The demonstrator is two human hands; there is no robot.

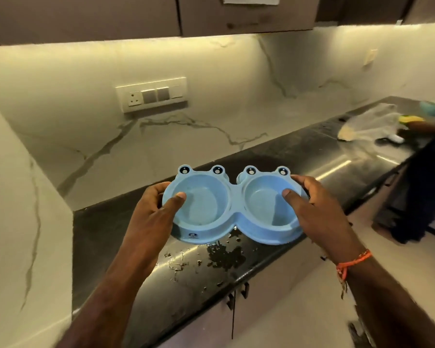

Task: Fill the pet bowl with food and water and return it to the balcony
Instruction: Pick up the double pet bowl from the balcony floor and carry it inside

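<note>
Blue double pet bowl (232,209) held over dark surface (312,151), near its front edge. Left hand (153,209) grips left end, thumb inside left cup. Right hand (312,209) grips right end, thumb inside right cup. Both cups without food. Wet splatter (221,254) on surface just below bowl.

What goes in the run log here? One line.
both hands grip blue double pet bowl | over black counter | wells empty

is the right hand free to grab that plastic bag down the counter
Probably not yet: the right hand grips the pet bowl alongside the left hand, and the plastic bag lies far along the counter.
</note>
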